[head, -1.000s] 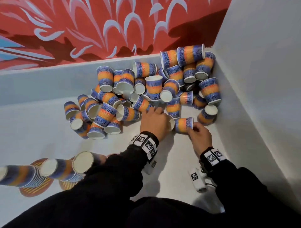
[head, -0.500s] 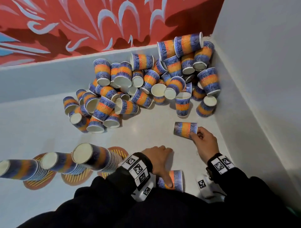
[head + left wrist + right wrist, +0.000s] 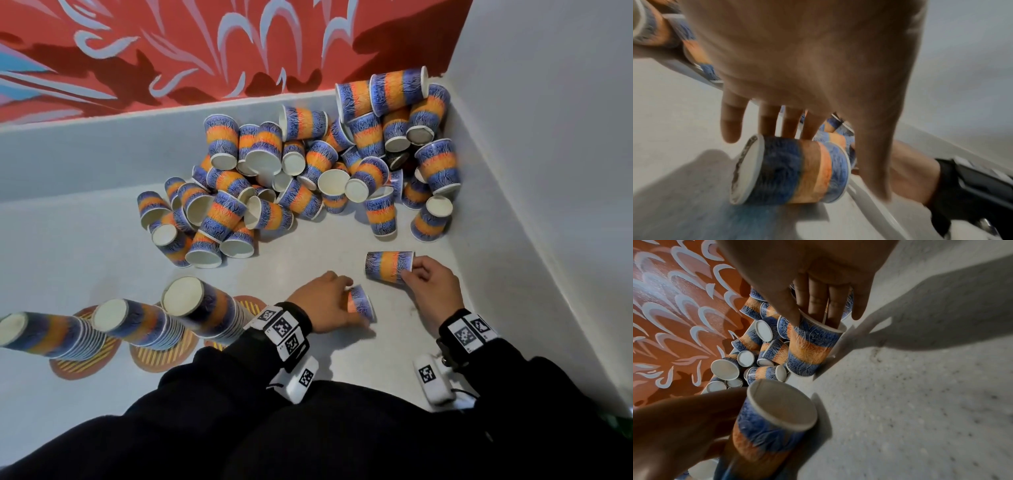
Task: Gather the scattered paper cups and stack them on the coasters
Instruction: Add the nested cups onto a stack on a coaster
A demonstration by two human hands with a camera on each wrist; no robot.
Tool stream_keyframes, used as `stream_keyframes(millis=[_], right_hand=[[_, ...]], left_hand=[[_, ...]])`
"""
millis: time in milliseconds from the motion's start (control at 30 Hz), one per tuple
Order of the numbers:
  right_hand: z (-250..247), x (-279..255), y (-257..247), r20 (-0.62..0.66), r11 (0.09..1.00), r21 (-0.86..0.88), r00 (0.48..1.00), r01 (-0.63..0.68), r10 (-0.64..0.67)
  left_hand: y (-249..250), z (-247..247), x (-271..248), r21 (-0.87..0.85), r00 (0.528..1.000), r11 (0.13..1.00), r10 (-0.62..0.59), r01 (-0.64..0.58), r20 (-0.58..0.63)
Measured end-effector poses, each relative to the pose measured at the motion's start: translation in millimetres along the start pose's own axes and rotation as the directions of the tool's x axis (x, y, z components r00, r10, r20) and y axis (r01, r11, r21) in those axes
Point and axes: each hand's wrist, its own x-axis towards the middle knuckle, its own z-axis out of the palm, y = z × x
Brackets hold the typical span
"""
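Observation:
Blue-and-orange paper cups lie in a loose pile (image 3: 308,171) in the far corner. My left hand (image 3: 344,303) grips one paper cup (image 3: 360,303) lying on its side, fingers behind it and thumb in front (image 3: 789,170). Just to its right, my right hand (image 3: 416,274) pinches another cup (image 3: 388,267) by the rim, fingers (image 3: 818,305) inside the mouth and thumb outside (image 3: 812,345). Three upside-down stacks of cups (image 3: 185,301) (image 3: 120,318) (image 3: 30,332) stand on round striped coasters (image 3: 85,365) at the left.
A white wall (image 3: 531,171) closes the right side and a low grey ledge (image 3: 85,154) under a red mural runs along the back. My dark sleeves (image 3: 205,411) fill the near edge. Bare floor (image 3: 325,253) lies between the pile and my hands.
Both hands have pulled back from the pile, each with a cup. The left hand drew its cup in toward my body, then moved it forward again beside the right hand's cup.

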Motion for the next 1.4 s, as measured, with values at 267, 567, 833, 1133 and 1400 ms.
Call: stream_keyframes(millis=[267, 567, 833, 1133, 1400], right_hand=[[-8.8, -6.4, -32.2, -0.022, 0.994, -0.019, 0.993, 0.112, -0.112], [-17.4, -9.6, -89.7, 0.13, 0.859, -0.073, 0.858, 0.507, -0.496], [-2.1, 6.7, -115.1, 0.348, 0.842, 0.088, 0.776, 0.532, -0.527], [44.6, 92.3, -98.4, 0.065, 1.0, -0.01, 0.998, 0.006, -0.005], [32.9, 85.9, -91.4, 0.152, 0.995, 0.084, 0.988, -0.054, 0.041]], left_hand=[[-7.0, 3.4, 6.0, -0.097, 0.986, 0.993, -0.077, 0.063, -0.145], [-6.6, -14.3, 8.9, -0.299, 0.946, 0.952, -0.042, -0.06, -0.321], [-7.8, -11.2, 6.8, -0.436, 0.92, 0.892, -0.064, -0.12, -0.386], [-5.5, -11.1, 1.8, -0.569, 0.909, 0.808, -0.114, -0.149, -0.4], [-14.0, -15.5, -9.2, -0.594, 0.895, 0.792, -0.154, -0.142, -0.419]])
